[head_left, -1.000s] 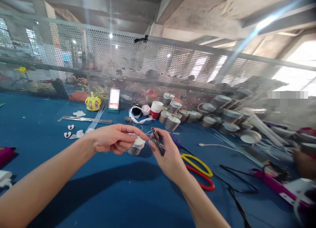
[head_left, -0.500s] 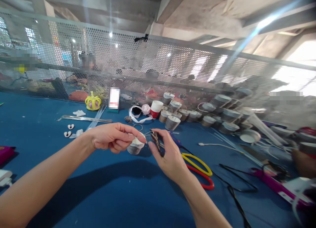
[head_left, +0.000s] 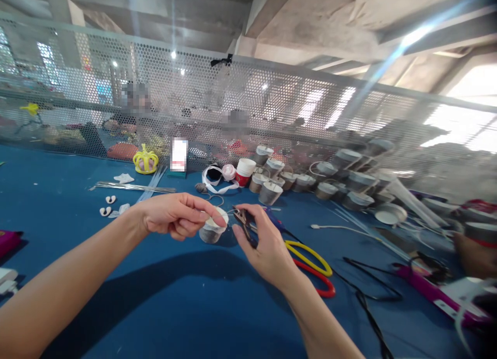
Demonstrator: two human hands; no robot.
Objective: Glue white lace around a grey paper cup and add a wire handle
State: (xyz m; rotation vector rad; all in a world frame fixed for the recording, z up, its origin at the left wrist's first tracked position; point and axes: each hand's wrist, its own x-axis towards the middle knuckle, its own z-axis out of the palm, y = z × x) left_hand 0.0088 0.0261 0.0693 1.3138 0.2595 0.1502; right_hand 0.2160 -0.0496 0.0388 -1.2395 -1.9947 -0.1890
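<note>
One wire, one pair of pliers, two hands working apart

The left hand is pinching the thin wire between thumb and forefinger. The right hand is wrapping around the pliers, whose tip is pointing towards the wire's other end; whether the tip is gripping it, I cannot tell. The two hands are staying clear of each other. The wire is stretching across the gap between them, above the blue desk.

One grey pot with a white top is standing just behind the left fingertips, partly hidden. Near the right wrist, one yellow loop and one red loop are lying side by side.

Farther back, one yellow crown-shaped piece and one lit phone are standing near two small curled black-and-white pieces. One pink rose-like piece is sitting beside a red and white paper cup. More grey pots are crowding the right, overlapping too much for counting.
</note>
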